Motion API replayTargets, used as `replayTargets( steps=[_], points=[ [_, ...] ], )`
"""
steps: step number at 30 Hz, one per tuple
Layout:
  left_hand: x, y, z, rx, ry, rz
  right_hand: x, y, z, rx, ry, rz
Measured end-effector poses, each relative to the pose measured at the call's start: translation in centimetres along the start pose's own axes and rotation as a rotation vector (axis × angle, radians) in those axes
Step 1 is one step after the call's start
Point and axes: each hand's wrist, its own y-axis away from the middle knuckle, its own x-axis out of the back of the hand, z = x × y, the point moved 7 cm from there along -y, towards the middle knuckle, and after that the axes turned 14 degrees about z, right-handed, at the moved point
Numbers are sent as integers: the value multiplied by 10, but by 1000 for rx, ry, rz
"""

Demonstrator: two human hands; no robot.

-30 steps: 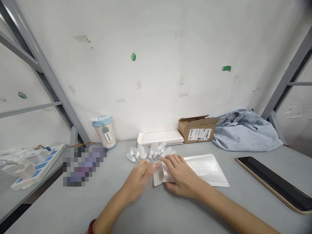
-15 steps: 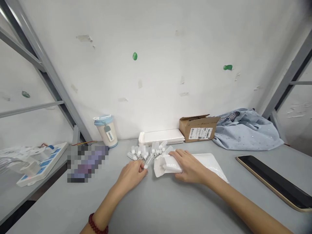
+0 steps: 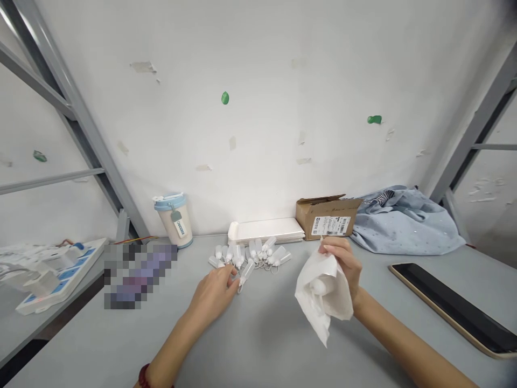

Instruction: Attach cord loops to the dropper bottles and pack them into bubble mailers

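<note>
My right hand [image 3: 343, 265] grips a white padded envelope [image 3: 301, 293] and holds it up off the table. Its mouth faces me and gapes; inside shows a small bottle with a white cap [image 3: 319, 286]. My left hand [image 3: 216, 291] rests by the front of a pile of small clear bottles [image 3: 238, 254] with white caps and thin loops. Its thumb and forefinger are a little apart, beside one such bottle [image 3: 246, 270] lying nearest me. Whether they touch it is hard to tell.
Along the wall stand a blue-lidded cup [image 3: 173, 221], a stack of white envelopes [image 3: 266, 230], an opened cardboard box [image 3: 329, 218] and a pale blue cloth bag [image 3: 404, 226]. A phone [image 3: 452, 307] lies at right, a power strip [image 3: 64, 277] at left.
My right hand has raised the envelope from the table and turned its mouth toward me. The left hand has shifted slightly left, and its thumb has come off the nearest bottle's cap.
</note>
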Motion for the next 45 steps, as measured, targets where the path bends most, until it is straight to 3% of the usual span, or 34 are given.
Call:
replayTargets(
  steps=[7,13,18,25,29,32,36,41,45],
  points=[
    [4,3,6,-9,7,32,2,0,-1,-45,20,27],
    [6,7,15,-46,46,59,1,-1,-9,56,-16,6],
    [7,7,19,-72,95,97,-1,1,-8,55,-29,-15],
    [19,14,30,-51,350,223,0,6,-4,24,-13,-43],
    [37,30,40,-97,680,296,-17,6,-9,35,-79,-257],
    [44,40,50,-225,786,241,-34,11,-15,78,-51,-465],
    [31,44,64,-352,631,36,-49,22,-17,56,28,-626],
    [15,38,68,-413,491,57,-60,41,-18,12,51,-784],
    [-9,38,67,-439,291,-50,-69,59,-21,-9,78,-935]
  ],
)
